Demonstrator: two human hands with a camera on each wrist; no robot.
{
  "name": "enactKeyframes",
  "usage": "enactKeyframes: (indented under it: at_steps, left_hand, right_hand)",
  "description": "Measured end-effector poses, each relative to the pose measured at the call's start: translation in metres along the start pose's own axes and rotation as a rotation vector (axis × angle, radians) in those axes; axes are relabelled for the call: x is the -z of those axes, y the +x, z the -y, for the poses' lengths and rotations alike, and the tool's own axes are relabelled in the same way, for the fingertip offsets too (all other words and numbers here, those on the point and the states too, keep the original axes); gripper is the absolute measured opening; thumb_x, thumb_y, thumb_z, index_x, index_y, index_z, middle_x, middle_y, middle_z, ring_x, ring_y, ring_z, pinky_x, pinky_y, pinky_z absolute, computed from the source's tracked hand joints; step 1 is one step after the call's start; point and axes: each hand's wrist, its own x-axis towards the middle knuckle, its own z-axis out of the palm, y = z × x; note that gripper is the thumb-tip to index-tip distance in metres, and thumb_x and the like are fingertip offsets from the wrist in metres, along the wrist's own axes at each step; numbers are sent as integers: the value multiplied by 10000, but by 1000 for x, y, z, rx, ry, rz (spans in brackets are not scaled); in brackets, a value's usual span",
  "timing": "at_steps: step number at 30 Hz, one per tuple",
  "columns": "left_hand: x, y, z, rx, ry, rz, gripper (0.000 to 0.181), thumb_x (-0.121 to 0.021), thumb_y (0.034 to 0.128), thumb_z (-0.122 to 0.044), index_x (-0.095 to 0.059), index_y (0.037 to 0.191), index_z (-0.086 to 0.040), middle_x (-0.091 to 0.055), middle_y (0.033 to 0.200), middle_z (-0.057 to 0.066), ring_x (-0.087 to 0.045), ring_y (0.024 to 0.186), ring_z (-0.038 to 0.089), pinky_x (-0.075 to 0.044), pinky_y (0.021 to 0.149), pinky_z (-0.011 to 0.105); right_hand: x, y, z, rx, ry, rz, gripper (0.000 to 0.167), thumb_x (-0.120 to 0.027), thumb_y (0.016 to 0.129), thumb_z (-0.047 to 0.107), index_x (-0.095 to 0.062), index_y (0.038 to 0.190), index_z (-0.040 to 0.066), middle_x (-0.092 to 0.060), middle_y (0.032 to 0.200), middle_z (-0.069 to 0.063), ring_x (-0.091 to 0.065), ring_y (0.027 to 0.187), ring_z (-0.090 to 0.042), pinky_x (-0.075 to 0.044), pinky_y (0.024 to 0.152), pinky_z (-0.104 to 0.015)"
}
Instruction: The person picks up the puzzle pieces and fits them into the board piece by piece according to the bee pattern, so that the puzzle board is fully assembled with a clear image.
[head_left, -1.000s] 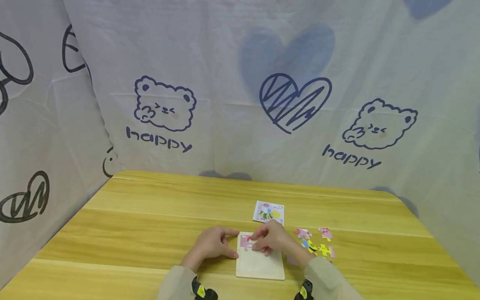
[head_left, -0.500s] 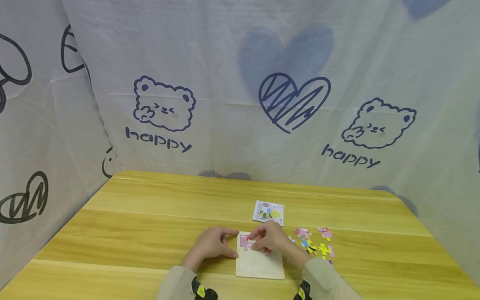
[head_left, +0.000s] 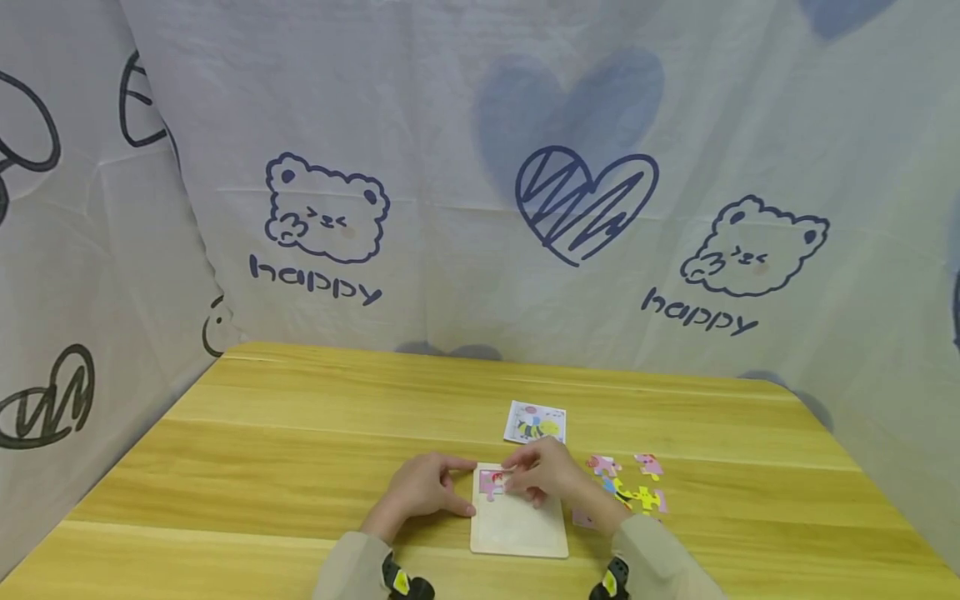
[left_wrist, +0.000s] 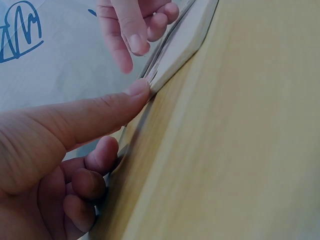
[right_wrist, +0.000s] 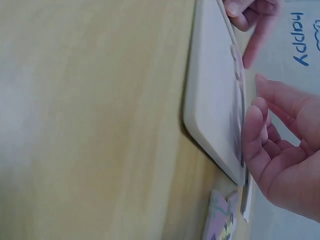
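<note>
A pale wooden puzzle tray (head_left: 519,532) lies in front of me, with joined pink puzzle pieces (head_left: 489,483) in its upper left corner. My left hand (head_left: 423,486) stays at the tray's left side; its thumb and forefinger are extended and touch the edge. In the left wrist view the other fingers of that hand (left_wrist: 47,155) are bent loosely. Over the upper part of the tray hovers my right hand (head_left: 551,477), thumb and forefinger apart. No piece shows between the fingers of the right hand (right_wrist: 285,145) in the right wrist view.
Several loose puzzle pieces (head_left: 648,499), pink, yellow and black, lie right of the tray, partly behind the right forearm. A bee picture card (head_left: 536,423) lies behind the tray. The wooden table (head_left: 300,433) meets a printed cloth (head_left: 450,275) at the back.
My right thumb and forefinger have come off the red-and-pink piece and moved slightly away from it. The left hand and the tray hold their places.
</note>
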Motion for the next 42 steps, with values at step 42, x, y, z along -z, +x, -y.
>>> enactKeyframes:
  at_steps: [42]
  left_hand:
    - [0, -1, -2, 11, 9, 5, 573, -817, 600, -256, -636, 1121, -102, -479, 526, -51, -390, 452, 76, -303, 462, 245]
  right_hand:
    - [100, -39, -43, -88, -66, -217, 194, -592, 784, -60, -610, 965, -127, -505, 688, -63, -436, 470, -119, -386, 425, -238]
